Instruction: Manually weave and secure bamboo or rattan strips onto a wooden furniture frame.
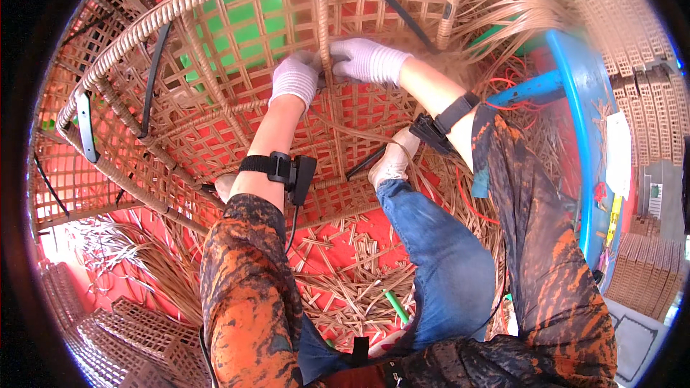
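A large frame of brown wicker (277,111) with an open lattice and a thick wrapped rim stands in front of me, tilted. My left hand (295,79), in a pale striped knit glove, is at the left side of an upright wrapped rib (323,18), its fingers closed against it. From the right, my right hand (370,61), gloved alike, meets the same rib with curled fingers. Its fingertips are partly hidden, so what they pinch does not show. A loose wicker strand (352,131) trails below the hands.
Cut strips (345,273) litter the red floor (345,233). Bundles of long strands lie at left (169,273) and upper right (514,11). A blue frame (571,100) stands on the right, and a green plastic seat (241,29) shows through the lattice. Several woven panels (151,338) surround me.
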A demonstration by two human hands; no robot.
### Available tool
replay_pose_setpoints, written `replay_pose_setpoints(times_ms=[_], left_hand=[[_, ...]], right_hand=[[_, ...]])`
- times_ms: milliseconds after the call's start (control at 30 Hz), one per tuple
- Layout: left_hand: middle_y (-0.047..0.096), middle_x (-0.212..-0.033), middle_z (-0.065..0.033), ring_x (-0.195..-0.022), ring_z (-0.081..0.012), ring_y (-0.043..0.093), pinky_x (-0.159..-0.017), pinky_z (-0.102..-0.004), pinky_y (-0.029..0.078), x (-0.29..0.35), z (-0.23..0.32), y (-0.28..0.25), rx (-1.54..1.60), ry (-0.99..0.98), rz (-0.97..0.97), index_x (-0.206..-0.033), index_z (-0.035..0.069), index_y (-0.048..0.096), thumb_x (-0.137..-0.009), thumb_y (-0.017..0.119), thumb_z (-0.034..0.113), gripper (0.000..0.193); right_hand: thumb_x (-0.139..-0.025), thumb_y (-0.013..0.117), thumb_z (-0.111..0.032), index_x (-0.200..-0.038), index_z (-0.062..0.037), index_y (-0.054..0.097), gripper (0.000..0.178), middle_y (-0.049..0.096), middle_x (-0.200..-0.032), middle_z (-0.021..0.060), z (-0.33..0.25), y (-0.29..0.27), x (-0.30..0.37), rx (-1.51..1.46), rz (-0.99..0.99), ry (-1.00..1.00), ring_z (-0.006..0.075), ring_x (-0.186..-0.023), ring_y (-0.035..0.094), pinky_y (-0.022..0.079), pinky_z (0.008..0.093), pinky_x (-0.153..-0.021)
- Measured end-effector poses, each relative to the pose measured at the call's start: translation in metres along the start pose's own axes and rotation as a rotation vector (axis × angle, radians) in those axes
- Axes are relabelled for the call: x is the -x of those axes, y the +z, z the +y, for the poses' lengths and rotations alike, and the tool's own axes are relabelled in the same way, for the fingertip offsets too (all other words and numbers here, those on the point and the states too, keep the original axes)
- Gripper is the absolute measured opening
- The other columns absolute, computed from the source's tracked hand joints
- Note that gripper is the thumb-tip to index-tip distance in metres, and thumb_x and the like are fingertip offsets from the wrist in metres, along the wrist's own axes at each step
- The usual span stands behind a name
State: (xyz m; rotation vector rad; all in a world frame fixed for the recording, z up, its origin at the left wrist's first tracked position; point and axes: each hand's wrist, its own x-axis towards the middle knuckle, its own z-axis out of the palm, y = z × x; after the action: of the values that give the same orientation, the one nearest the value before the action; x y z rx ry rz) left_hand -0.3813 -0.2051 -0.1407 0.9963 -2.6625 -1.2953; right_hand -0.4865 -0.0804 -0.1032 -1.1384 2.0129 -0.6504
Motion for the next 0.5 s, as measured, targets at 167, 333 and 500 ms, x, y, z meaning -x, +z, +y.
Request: replay_pose_setpoints(times_ms=[167,333,500], left_hand=[[0.067,-0.096,-0.0173,-0.094,-0.0311,0.064,-0.085,-0.0382,0.049,-0.004,-0.018,0.008,-0.111,0.050,0.113,-0.102,0.009,0.068,-0.089,0.053,0.034,0.032],[0.067,-0.098,-0.0163,-0.091,-0.0304,0.065,-0.084,-0.0342,0.049,0.021,-0.004,0.004,0.172,0.209,0.147,-0.102,0.006,0.068,-0.086,0.058,0.024,0.027],[0.065,-0.108,-0.0204,-0.105,-0.0331,0.060,-0.096,-0.0429,0.040,0.063,0.040,0.012,-0.280,0.119,0.167,-0.121,0.003,0.057,-0.077,0.062,0.052,0.066]], right_hand=[[-0.084,0.054,-0.015,-0.115,-0.0068,0.057,0.032,0.066,-0.093,0.0202,-0.032,-0.003,-0.006,0.581,-0.065,0.036,0.0337,-0.089,0.064,0.051,0.0406,-0.079],[-0.084,0.055,-0.018,-0.096,-0.0070,0.058,0.016,0.063,-0.077,0.0157,-0.006,0.012,0.065,0.852,0.101,-0.079,0.0337,-0.075,0.064,0.051,0.0443,-0.063],[-0.085,0.058,-0.026,-0.084,-0.0108,0.059,0.015,0.058,-0.070,0.0095,0.005,0.053,0.232,0.531,0.109,-0.214,0.0280,-0.064,0.061,0.050,0.0408,-0.055]])
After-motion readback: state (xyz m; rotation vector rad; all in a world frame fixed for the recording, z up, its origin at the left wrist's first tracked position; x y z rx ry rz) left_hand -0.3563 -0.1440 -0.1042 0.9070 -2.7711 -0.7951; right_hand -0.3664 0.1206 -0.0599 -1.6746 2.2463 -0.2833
